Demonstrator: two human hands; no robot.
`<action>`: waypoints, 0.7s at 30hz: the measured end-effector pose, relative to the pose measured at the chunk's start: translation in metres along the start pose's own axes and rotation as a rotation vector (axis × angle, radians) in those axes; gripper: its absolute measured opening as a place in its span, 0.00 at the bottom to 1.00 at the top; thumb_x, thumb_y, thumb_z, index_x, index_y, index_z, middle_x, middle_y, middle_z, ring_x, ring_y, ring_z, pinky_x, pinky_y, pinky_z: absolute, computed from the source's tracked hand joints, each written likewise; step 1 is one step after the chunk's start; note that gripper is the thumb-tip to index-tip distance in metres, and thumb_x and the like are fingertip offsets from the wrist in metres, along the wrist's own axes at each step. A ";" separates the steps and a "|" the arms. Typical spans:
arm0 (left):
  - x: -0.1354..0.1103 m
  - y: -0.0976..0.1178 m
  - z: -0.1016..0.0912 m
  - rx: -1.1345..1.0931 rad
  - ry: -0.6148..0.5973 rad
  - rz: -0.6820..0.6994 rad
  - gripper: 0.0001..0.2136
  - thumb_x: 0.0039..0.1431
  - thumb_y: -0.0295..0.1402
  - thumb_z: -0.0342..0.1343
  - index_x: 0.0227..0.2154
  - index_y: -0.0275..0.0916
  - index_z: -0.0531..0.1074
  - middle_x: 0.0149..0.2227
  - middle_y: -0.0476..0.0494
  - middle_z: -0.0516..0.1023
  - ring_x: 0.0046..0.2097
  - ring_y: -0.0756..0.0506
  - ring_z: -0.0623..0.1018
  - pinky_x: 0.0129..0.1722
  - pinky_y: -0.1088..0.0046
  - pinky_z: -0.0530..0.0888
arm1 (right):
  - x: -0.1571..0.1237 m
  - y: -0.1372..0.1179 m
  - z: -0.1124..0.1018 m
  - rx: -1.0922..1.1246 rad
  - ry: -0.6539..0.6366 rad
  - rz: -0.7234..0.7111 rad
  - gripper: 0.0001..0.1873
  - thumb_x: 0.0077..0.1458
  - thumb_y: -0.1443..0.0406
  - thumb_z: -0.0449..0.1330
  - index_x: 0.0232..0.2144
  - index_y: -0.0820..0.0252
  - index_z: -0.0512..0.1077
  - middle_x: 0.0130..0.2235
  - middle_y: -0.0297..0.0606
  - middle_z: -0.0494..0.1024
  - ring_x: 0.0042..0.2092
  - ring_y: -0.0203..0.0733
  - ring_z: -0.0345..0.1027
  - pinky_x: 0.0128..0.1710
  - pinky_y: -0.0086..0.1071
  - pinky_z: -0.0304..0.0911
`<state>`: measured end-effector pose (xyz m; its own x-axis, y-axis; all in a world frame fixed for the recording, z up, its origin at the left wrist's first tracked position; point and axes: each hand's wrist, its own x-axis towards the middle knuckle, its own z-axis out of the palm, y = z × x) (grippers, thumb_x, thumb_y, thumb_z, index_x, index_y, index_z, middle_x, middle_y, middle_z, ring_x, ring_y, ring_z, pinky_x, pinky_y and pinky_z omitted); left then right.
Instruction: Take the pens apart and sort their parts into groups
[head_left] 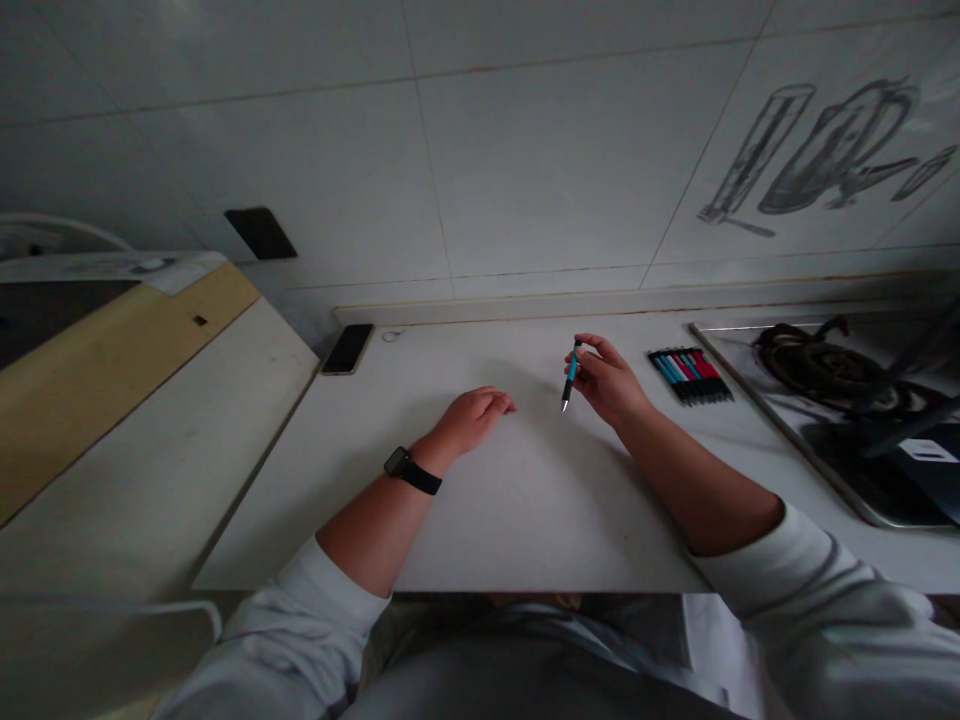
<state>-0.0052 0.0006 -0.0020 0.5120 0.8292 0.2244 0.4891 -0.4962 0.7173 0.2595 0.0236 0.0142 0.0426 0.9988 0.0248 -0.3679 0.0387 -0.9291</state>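
Observation:
Between the thumb and fingers of my right hand point(606, 380) is a blue click pen point(572, 372) with a black grip. The pen is held nearly upright, its silver tip pointing down over the white counter point(517, 520). My left hand point(474, 418) rests at the middle of the counter with its fingers curled together, and I see nothing in it. A black watch point(409, 468) is on the left wrist. To the right of my right hand lies a row of several pens point(690, 376) in blue, white and red, side by side.
A phone point(349, 349) and a small ring-shaped item point(393, 336) lie at the counter's back left. On the right is a gas stove point(832, 375) with a metal rim. A wooden-edged board or cabinet point(165, 400) stands left, and a tiled wall point(540, 180) rises behind.

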 end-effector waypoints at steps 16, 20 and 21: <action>0.000 -0.001 0.000 0.013 -0.018 0.020 0.20 0.74 0.39 0.42 0.38 0.40 0.79 0.40 0.42 0.82 0.45 0.45 0.80 0.50 0.65 0.75 | 0.027 -0.051 -0.050 0.007 0.189 -0.249 0.18 0.48 0.62 0.70 0.43 0.51 0.72 0.31 0.30 0.78 0.29 0.32 0.71 0.29 0.25 0.70; 0.000 -0.001 0.001 0.004 -0.020 0.007 0.21 0.74 0.41 0.42 0.37 0.39 0.79 0.40 0.42 0.82 0.44 0.45 0.81 0.49 0.65 0.76 | 0.035 -0.077 -0.082 -0.004 0.332 -0.362 0.16 0.50 0.64 0.69 0.41 0.51 0.72 0.30 0.28 0.76 0.28 0.33 0.72 0.25 0.24 0.69; 0.000 -0.002 0.001 0.003 -0.018 0.005 0.21 0.74 0.41 0.42 0.38 0.39 0.79 0.40 0.42 0.82 0.44 0.45 0.81 0.49 0.65 0.76 | 0.036 -0.082 -0.090 -0.009 0.363 -0.381 0.15 0.50 0.64 0.69 0.41 0.51 0.72 0.29 0.28 0.76 0.28 0.33 0.72 0.24 0.24 0.69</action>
<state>-0.0051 0.0015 -0.0042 0.5272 0.8217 0.2162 0.4886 -0.5014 0.7141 0.3746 0.0538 0.0580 0.4918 0.8389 0.2332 -0.2557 0.3952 -0.8823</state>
